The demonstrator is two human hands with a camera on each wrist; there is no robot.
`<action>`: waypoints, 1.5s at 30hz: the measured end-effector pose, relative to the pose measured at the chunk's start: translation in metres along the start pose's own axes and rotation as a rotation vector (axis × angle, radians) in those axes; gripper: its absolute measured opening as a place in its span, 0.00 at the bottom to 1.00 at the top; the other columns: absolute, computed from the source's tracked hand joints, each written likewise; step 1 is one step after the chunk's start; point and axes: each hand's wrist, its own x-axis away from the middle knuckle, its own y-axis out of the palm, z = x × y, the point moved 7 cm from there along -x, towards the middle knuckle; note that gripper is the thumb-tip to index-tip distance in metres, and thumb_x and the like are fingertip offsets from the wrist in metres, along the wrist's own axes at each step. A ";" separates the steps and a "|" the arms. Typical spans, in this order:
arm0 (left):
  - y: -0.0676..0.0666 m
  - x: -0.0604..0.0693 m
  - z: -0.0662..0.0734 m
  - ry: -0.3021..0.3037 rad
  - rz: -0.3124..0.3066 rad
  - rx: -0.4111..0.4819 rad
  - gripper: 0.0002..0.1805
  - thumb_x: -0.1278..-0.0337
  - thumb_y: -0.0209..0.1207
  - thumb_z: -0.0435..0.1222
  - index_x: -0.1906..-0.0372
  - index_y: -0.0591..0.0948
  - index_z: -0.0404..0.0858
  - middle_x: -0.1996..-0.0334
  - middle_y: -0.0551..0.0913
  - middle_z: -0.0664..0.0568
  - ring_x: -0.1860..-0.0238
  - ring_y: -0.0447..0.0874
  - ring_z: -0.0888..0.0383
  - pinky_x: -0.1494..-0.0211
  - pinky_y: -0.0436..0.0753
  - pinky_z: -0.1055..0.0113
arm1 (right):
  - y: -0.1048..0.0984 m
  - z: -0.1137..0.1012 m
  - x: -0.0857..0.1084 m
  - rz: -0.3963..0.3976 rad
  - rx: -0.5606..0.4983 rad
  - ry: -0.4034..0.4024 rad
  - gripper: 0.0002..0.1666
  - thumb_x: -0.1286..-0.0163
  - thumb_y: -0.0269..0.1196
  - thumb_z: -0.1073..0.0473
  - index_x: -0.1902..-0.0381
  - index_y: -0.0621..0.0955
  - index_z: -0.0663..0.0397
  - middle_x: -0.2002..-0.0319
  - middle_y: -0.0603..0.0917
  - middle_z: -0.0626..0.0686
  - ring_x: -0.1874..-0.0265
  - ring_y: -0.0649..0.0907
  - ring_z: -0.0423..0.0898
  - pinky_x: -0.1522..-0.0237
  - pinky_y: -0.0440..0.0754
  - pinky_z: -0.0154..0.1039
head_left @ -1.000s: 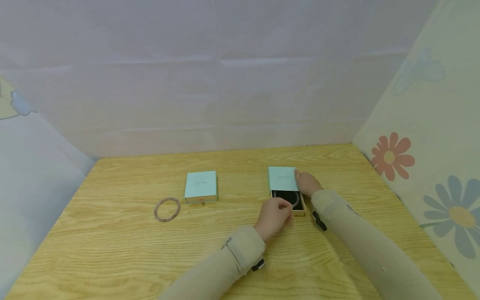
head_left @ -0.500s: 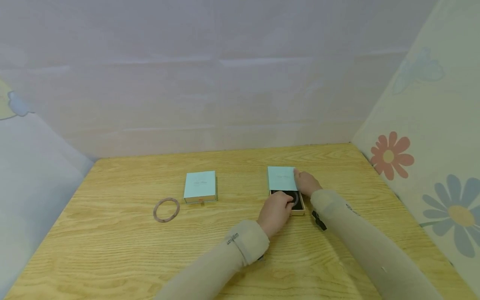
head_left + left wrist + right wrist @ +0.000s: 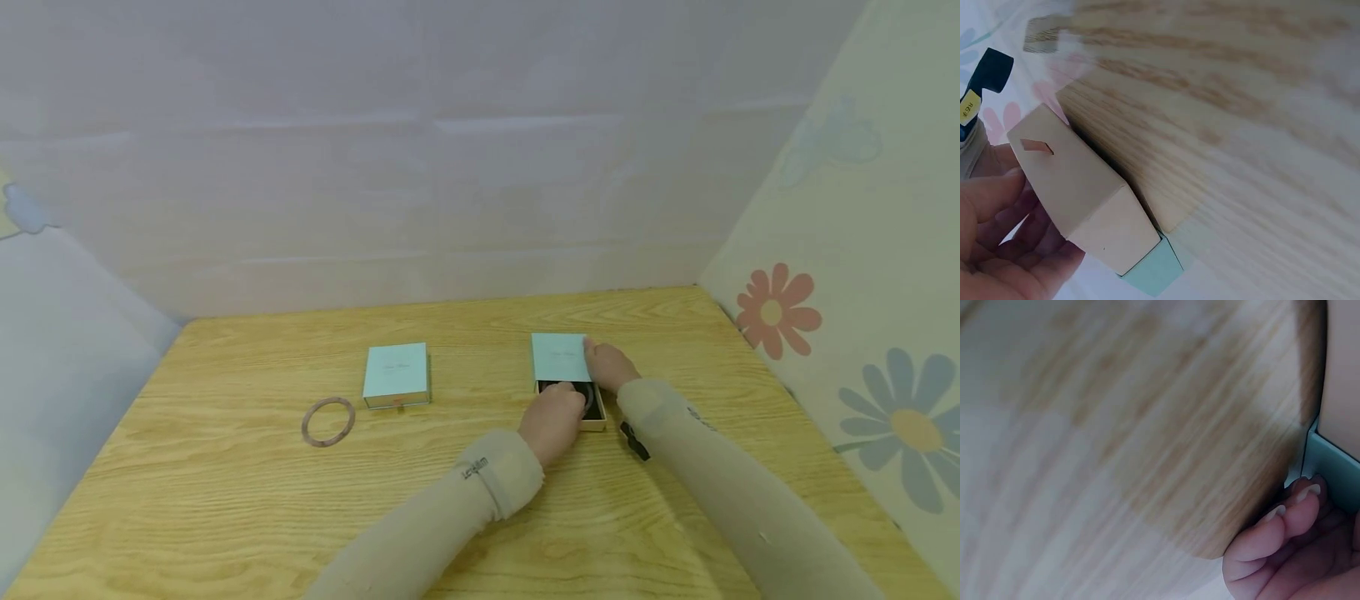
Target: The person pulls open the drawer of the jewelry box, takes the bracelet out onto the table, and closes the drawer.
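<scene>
On the right of the table is a mint-green bracelet box (image 3: 558, 357) with its cream drawer (image 3: 594, 426) pulled part way out. Inside the drawer's black lining, part of a pale bangle (image 3: 590, 400) shows. My left hand (image 3: 552, 423) reaches over the drawer's front left, its fingertips down inside. Whether they pinch the bangle is hidden; in the left wrist view the left thumb (image 3: 988, 200) and fingers are around the drawer's top. My right hand (image 3: 611, 368) grips the right side of the box's sleeve, and its curled fingers (image 3: 1257, 540) appear beside the green sleeve (image 3: 1335, 465) in the right wrist view.
A second mint box (image 3: 396, 370), closed, stands left of centre on the wood-grain table (image 3: 247, 500). Left of it a pinkish bangle (image 3: 327, 443) lies flat. A pale backdrop (image 3: 435, 183) rises behind, with a flower-printed sheet (image 3: 862, 292) on the right.
My left hand has moved from the drawer's front edge forward into the drawer, covering more of the bangle there. My right hand keeps its grip on the box. The view has shifted slightly.
</scene>
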 end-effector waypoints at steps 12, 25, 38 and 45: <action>0.011 -0.011 0.000 -0.003 -0.057 -0.047 0.08 0.36 0.62 0.37 0.68 0.88 0.42 0.70 0.83 0.54 0.65 0.81 0.59 0.58 0.79 0.73 | -0.002 0.000 0.000 -0.010 0.012 -0.001 0.39 0.19 0.26 0.50 0.44 0.71 0.83 0.42 0.72 0.76 0.45 0.75 0.67 0.41 0.71 0.58; 0.018 -0.019 0.000 -0.044 -0.085 -0.086 0.05 0.38 0.63 0.38 0.65 0.89 0.45 0.66 0.83 0.53 0.63 0.81 0.59 0.59 0.80 0.74 | 0.000 0.006 -0.006 -0.016 -0.012 0.019 0.39 0.19 0.27 0.49 0.48 0.73 0.80 0.45 0.74 0.75 0.54 0.77 0.63 0.49 0.74 0.55; 0.013 -0.014 0.000 0.022 -0.058 -0.137 0.08 0.34 0.60 0.35 0.66 0.88 0.43 0.68 0.82 0.52 0.66 0.81 0.60 0.63 0.80 0.74 | 0.001 0.005 -0.004 -0.003 -0.017 0.009 0.39 0.19 0.27 0.49 0.52 0.75 0.79 0.50 0.76 0.74 0.59 0.77 0.61 0.53 0.74 0.53; 0.008 -0.012 0.005 0.076 -0.040 -0.183 0.07 0.34 0.61 0.37 0.63 0.87 0.40 0.65 0.81 0.51 0.66 0.81 0.61 0.66 0.81 0.75 | 0.000 0.005 -0.003 -0.008 -0.024 0.017 0.39 0.19 0.28 0.49 0.53 0.75 0.77 0.52 0.77 0.73 0.59 0.78 0.61 0.52 0.74 0.53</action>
